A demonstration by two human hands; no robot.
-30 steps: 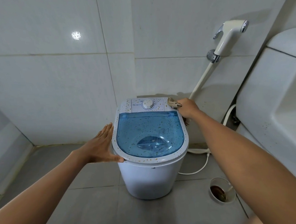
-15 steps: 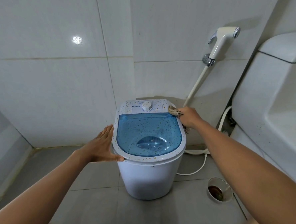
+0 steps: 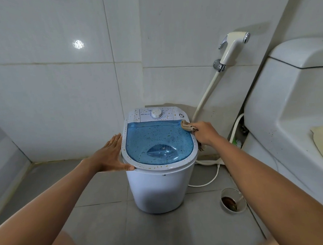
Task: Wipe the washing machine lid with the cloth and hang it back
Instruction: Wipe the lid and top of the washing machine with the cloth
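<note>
wiping looks barely begun: right hand (image 3: 205,134) grips the cloth (image 3: 187,126) on the lid's (image 3: 158,143) far right corner, left hand (image 3: 110,157), fingers straight and together, braces the lid's left rim, hanging not yet done.

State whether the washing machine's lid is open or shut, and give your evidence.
Shut: the blue lid lies flat inside the machine's white rim, no gap showing.

- Left hand (image 3: 107,157): bare, no ring or glove visible.
- Right hand (image 3: 204,132): bare likewise.
- Both forearms: uncovered, no sleeves, no wristwear in view.
</note>
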